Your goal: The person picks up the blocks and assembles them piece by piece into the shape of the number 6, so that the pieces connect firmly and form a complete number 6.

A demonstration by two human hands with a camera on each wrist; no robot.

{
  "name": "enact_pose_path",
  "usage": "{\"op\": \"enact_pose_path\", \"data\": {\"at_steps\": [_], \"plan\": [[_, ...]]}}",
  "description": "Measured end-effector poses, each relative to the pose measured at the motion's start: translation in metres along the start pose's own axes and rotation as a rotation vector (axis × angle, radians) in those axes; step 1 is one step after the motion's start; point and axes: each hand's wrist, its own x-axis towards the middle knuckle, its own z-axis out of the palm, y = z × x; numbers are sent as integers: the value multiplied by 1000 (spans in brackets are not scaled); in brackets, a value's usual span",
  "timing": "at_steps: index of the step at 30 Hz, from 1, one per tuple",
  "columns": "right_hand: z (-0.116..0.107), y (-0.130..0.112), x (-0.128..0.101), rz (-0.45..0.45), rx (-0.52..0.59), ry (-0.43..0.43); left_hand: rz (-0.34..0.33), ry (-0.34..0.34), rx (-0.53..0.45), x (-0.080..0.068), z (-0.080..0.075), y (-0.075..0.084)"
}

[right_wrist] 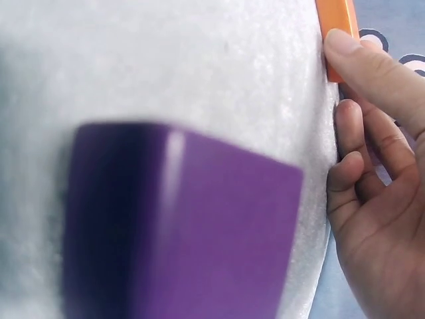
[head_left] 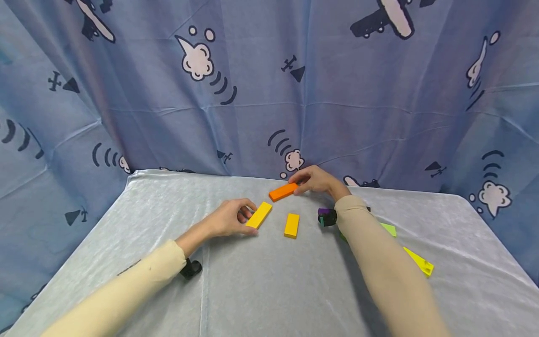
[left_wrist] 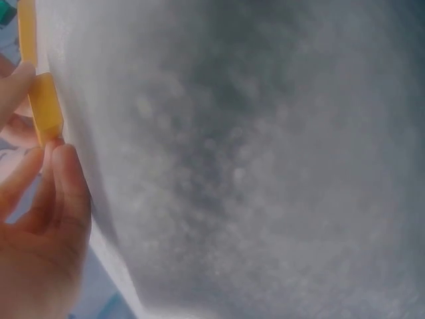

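Note:
My left hand (head_left: 230,217) grips a yellow block (head_left: 259,214), thumb at its near end and fingertips along its left side. In the left wrist view, fingertips close on the end of that block. Farther back, my right hand (head_left: 315,180) pinches the right end of an orange block (head_left: 282,192) between thumb and fingers; in the right wrist view its thumb lies on the orange block (right_wrist: 339,20) while other fingers curl below. The near corner of the orange block is close to the far end of the held yellow one. A second yellow block (head_left: 292,225) lies between the two hands.
A purple block (right_wrist: 219,226) sits close under the right wrist, mostly covered in the head view. Beyond the right sleeve lie a green block (head_left: 389,229), partly hidden, and a yellow-green block (head_left: 418,261). A blue patterned curtain (head_left: 252,93) hangs behind the cloth-covered table (head_left: 252,290).

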Motion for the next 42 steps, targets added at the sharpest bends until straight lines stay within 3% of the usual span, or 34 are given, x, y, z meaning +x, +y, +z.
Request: {"op": "enact_pose_path", "data": {"at_steps": [22, 42], "plan": [[-1, 3, 0, -21, 14, -1, 25, 7, 19, 0, 0, -3], [-5, -3, 4, -9, 69, -80, 22, 12, 24, 0, 0, -4]]}}
